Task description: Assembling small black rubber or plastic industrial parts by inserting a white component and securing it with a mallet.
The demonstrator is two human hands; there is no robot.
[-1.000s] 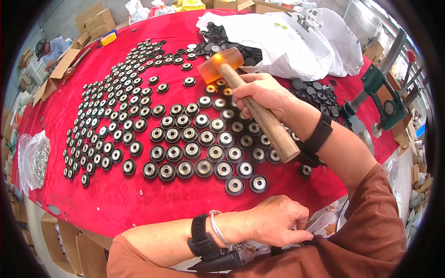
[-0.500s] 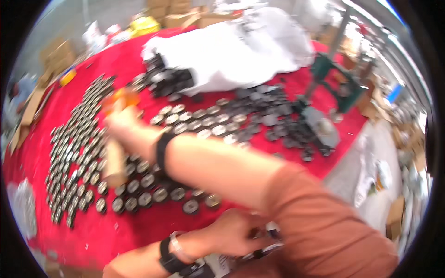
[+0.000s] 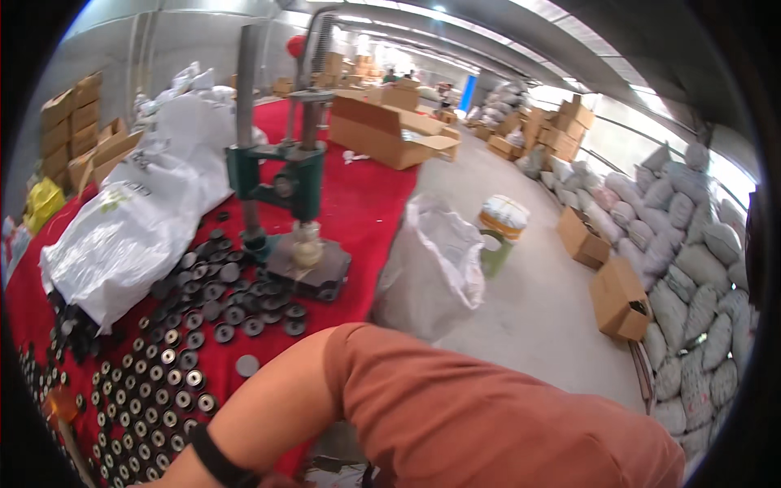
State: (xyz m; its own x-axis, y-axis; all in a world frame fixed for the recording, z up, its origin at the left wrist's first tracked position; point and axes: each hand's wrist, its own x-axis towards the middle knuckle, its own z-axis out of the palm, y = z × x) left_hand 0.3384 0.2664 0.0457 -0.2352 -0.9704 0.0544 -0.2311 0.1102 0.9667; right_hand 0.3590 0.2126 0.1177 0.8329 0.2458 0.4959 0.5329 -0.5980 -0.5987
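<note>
My right forearm, in a brown sleeve (image 3: pixel 488 407) with a black wristband (image 3: pixel 215 459), reaches across the lower left. The right hand is cut off by the lower edge, and my left hand is out of the picture. Beyond the wristband, rows of round metal-and-black discs (image 3: pixel 159 396) with centre holes cover the red cloth (image 3: pixel 358 220). At the far left rim lies an orange-headed tool with a tan handle (image 3: pixel 71 451), partly cut off; its kind is hard to tell. Plain dark discs (image 3: pixel 213 290) are heaped by a green hand press (image 3: pixel 285 183).
A white plastic sack (image 3: pixel 138 220) lies behind the discs. An opened cardboard box (image 3: pixel 366 130) stands at the table's far end. On the floor to the right are a white woven bag (image 3: pixel 427 268), a tub (image 3: pixel 504 215), cartons (image 3: pixel 618 299) and stacked grey sacks (image 3: pixel 691 268).
The view has swung right and up, so the press and floor show larger. Both hands, visible before, are out of the picture; the right one was by the orange-headed tool.
</note>
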